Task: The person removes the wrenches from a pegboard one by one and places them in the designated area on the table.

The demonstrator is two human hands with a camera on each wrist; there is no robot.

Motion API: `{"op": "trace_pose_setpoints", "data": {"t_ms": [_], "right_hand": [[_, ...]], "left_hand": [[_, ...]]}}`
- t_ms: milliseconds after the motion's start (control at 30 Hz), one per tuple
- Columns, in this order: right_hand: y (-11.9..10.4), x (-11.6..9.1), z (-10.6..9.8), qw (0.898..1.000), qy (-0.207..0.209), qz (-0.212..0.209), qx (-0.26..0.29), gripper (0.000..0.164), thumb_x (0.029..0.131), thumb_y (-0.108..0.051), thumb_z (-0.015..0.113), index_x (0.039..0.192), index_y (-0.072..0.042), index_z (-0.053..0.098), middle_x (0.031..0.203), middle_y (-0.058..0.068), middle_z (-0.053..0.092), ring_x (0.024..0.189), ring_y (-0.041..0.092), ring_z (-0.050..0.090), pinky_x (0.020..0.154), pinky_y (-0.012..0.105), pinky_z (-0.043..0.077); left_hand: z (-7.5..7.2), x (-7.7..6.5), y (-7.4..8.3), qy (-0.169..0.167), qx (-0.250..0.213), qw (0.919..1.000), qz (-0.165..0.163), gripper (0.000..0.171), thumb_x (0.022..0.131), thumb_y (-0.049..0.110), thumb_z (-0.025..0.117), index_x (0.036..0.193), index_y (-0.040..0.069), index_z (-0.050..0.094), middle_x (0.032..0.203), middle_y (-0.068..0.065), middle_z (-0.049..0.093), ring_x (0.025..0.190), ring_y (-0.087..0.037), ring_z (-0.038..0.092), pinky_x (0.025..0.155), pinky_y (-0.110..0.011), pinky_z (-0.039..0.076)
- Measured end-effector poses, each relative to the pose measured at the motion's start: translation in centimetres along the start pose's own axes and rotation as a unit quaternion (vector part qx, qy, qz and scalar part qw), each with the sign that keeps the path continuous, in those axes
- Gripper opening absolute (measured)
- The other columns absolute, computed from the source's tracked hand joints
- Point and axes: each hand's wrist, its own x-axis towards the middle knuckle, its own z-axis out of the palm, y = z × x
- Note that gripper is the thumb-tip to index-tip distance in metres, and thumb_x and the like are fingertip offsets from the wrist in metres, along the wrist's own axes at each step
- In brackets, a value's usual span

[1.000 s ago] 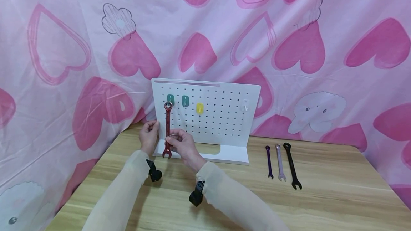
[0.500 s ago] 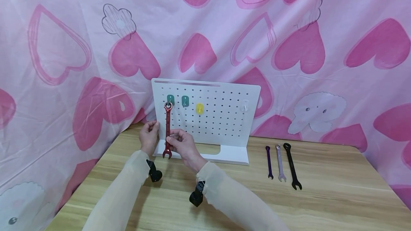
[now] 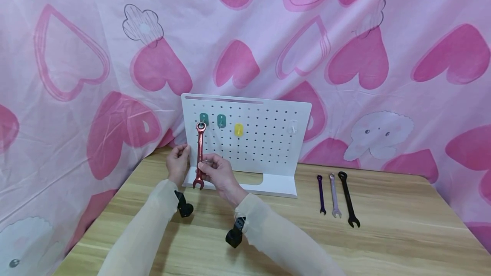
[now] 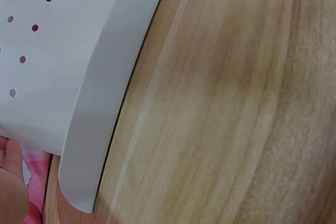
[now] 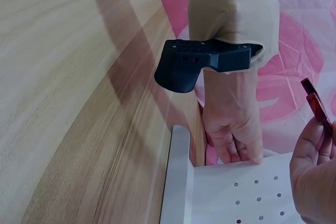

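A red combination wrench (image 3: 200,152) stands nearly upright in front of the white pegboard (image 3: 253,139). Its ring end overlaps the left green hook (image 3: 204,117) in the head view, and its open end points down. My right hand (image 3: 220,176) pinches the shaft low down between thumb and fingers. At the board's left edge, my left hand (image 3: 178,163) grips the side; the right wrist view shows that hand (image 5: 236,129) with its fingertips at the edge. Only part of the left hand (image 4: 11,187) shows in its own wrist view.
A second green hook (image 3: 221,121), a yellow hook (image 3: 238,130) and a clear hook (image 3: 293,127) sit on the board. To the right, purple (image 3: 321,195), silver (image 3: 335,195) and black wrenches (image 3: 348,199) lie on the wooden table (image 3: 402,220). A pink heart-patterned cloth (image 3: 264,29) hangs behind.
The red wrench's lower end has shifted very slightly left, and its shaft catches more light. Both hands keep their places.
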Motion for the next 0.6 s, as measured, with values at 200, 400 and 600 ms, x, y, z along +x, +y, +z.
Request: {"op": "trace_pose_setpoints", "data": {"t_ms": [200,400,600], "right_hand": [[-0.08,-0.16,0.06,1.0,0.0,-0.003,0.004,0.019,0.088,-0.006,0.062,0.108,-0.007,0.063,0.087,0.001,0.062,0.076,0.011,0.059,0.074,0.027,0.055],[-0.17,-0.13,0.07,1.0,0.0,0.001,0.007,0.019,0.089,-0.006,0.062,0.107,-0.007,0.063,0.086,0.001,0.061,0.076,0.011,0.059,0.075,0.027,0.055],[-0.35,-0.08,0.16,1.0,0.0,0.005,0.008,0.018,0.088,-0.007,0.063,0.106,-0.008,0.063,0.087,0.0,0.061,0.076,0.011,0.058,0.075,0.028,0.055]], "left_hand": [[0.05,0.0,0.14,-0.003,0.004,0.9998,-0.018,0.028,0.092,0.026,0.061,0.112,0.006,0.061,0.083,0.006,0.051,0.074,-0.005,0.047,0.061,-0.013,0.042],[0.04,-0.05,0.17,-0.004,-0.004,0.9999,-0.016,0.028,0.092,0.025,0.061,0.111,0.004,0.061,0.081,0.007,0.051,0.073,-0.005,0.047,0.06,-0.012,0.042],[0.12,-0.03,0.17,0.0,-0.011,0.9999,-0.006,0.028,0.092,0.022,0.062,0.11,0.001,0.061,0.078,0.01,0.052,0.07,-0.003,0.047,0.059,-0.011,0.042]]}}
